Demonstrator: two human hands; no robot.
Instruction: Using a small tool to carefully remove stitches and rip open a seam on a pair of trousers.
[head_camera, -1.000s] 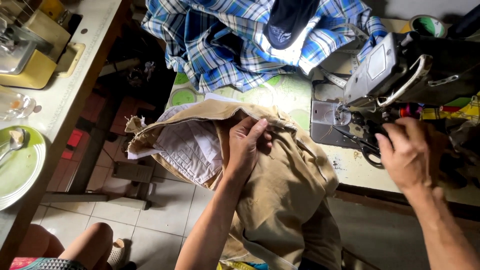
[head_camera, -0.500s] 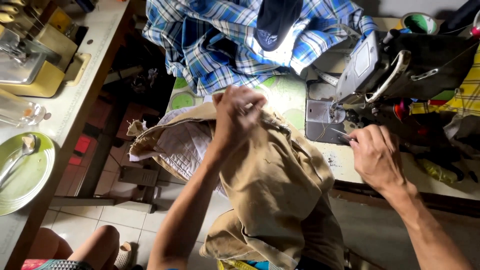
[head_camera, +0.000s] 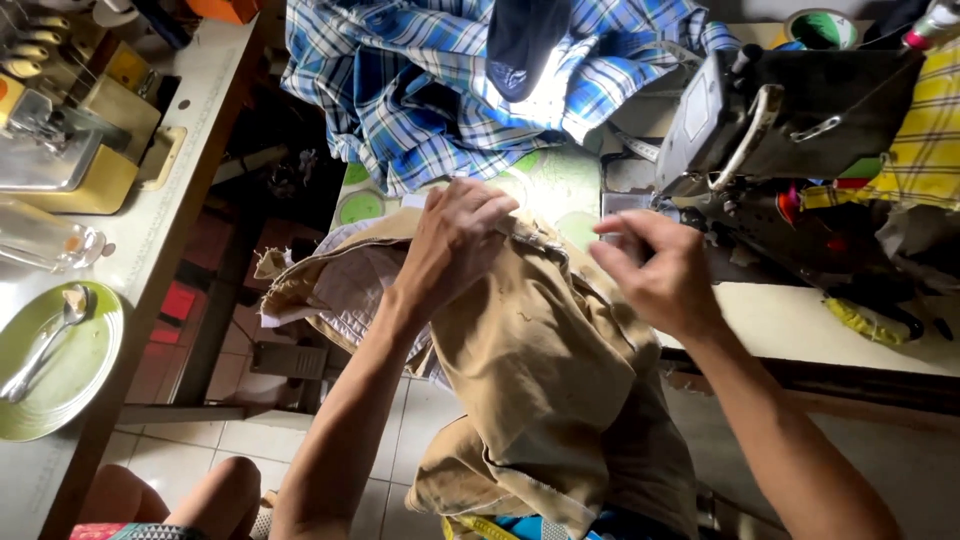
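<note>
At centre frame, a tan cotton garment is being draped over the bench edge, pressed by the left hand with spread fingers. Its seam edge is being pinched by the right hand beside the dark sewing machine; the cloth should be kept flat and taut, judging from this.

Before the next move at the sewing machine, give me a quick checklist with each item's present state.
1. Left hand on the tan garment: ok, it presses the upper edge.
2. Right hand on the fabric: cannot tell, fingers pinched just above it.
3. Garment under the needle of the sewing machine: cannot tell, the right hand hides that spot.
4. Garment supported: not ok, most hangs off the table edge.
5. Plaid cloth apart from the work area: ok, it lies behind.
</note>
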